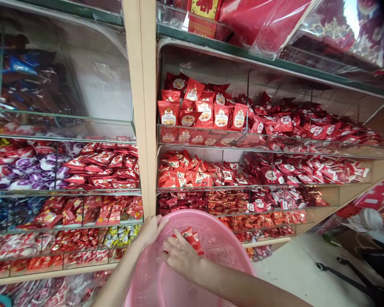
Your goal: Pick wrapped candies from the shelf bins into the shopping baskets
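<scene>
My left hand (pixel 153 230) is closed around the left rim of a pink perforated plastic basket (pixel 243 256), thumb over the edge. My right hand (pixel 181 256) reaches inside the basket, palm down, fingers curled against a few small red snack packets (pixel 193 241) with cream labels and dark characters. Part of these packets is hidden behind the fingers. Similar red packets (pixel 185 175) fill a clear-fronted shelf bin just beyond the basket.
A wooden post (pixel 144 106) divides the shelving. Larger red snack packets (pixel 205 111) stand in the bin above. Purple-and-white wrapped sweets (pixel 28 166) and yellow packets (pixel 120 236) lie in bins on the left. Dark metal legs (pixel 348 273) stand on the pale floor at right.
</scene>
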The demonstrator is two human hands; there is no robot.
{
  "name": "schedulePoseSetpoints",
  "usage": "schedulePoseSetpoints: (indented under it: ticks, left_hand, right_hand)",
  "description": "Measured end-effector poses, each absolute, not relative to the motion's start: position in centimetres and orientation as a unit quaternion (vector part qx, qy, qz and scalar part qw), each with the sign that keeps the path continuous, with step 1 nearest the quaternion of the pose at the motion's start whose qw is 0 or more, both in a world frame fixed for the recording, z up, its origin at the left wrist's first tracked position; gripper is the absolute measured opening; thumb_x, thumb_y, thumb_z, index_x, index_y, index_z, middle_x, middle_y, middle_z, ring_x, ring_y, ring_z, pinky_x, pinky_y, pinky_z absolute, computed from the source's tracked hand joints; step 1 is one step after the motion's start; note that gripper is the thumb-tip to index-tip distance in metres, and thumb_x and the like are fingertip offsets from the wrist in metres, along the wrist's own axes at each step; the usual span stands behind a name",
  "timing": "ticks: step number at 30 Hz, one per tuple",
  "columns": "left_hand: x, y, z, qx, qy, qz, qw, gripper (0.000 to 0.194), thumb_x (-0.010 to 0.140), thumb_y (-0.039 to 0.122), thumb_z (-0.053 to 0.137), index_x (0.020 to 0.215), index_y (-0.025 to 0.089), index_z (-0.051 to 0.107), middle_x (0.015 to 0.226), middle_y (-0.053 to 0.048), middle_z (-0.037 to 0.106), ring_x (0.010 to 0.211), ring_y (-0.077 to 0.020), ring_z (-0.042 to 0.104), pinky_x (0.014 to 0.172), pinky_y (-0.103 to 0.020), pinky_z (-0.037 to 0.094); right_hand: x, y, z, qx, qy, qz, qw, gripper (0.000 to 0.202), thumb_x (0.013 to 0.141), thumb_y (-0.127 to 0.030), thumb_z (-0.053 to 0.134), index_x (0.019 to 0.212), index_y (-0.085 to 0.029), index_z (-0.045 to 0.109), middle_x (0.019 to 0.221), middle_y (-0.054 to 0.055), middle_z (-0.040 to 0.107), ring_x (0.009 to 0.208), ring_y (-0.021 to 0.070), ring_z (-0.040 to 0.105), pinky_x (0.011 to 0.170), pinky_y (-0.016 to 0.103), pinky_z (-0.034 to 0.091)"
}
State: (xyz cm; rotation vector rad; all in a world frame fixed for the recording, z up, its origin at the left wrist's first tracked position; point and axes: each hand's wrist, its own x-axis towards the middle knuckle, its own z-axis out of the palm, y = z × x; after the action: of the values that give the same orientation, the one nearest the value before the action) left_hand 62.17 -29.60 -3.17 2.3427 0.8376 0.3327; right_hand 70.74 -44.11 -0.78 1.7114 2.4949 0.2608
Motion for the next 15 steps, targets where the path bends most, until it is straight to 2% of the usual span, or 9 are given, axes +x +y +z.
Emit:
schedulePoseSetpoints:
  ticks: [5, 11, 15]
  left_hand:
    - [62.1, -29.6, -3.4, 0.89, 0.316, 0.129, 0.301, 0.046, 0.081, 0.054, 0.027, 0.069, 0.018, 0.051, 0.064, -0.003, 0.059, 0.062, -0.0141, 0.054, 0.058, -0.022, 0.032]
    - [62.0, -29.7, -3.3, 0.889, 0.323, 0.131, 0.297, 0.046, 0.081, 0.056, 0.028, 0.07, 0.018, 0.052, 0.066, -0.003, 0.06, 0.063, -0.0141, 0.054, 0.058, -0.021, 0.032]
    - [62.0, -29.7, -3.0, 0.888, 0.32, 0.132, 0.304, 0.046, 0.081, 0.056, 0.028, 0.068, 0.018, 0.051, 0.066, -0.003, 0.06, 0.063, -0.0141, 0.054, 0.058, -0.021, 0.032]
  right_hand:
    - [72.2, -42.6, -2.6, 0.514, 0.849, 0.097, 0.071, 0.012, 0.078, -0.018, 0.052, 0.083, -0.015, 0.063, 0.087, 0.008, 0.059, 0.089, 0.0224, 0.051, 0.089, 0.044, 0.038]
    - [73.2, -42.8, -3.7, 0.534, 0.84, 0.095, 0.024, 0.017, 0.081, -0.016, 0.047, 0.083, -0.019, 0.064, 0.087, 0.006, 0.06, 0.09, 0.0203, 0.05, 0.091, 0.036, 0.034]
    - [73.6, -42.9, -3.6, 0.533, 0.841, 0.078, 0.045, 0.019, 0.082, -0.015, 0.044, 0.089, -0.019, 0.062, 0.091, 0.007, 0.06, 0.092, 0.0209, 0.05, 0.087, 0.038, 0.035]
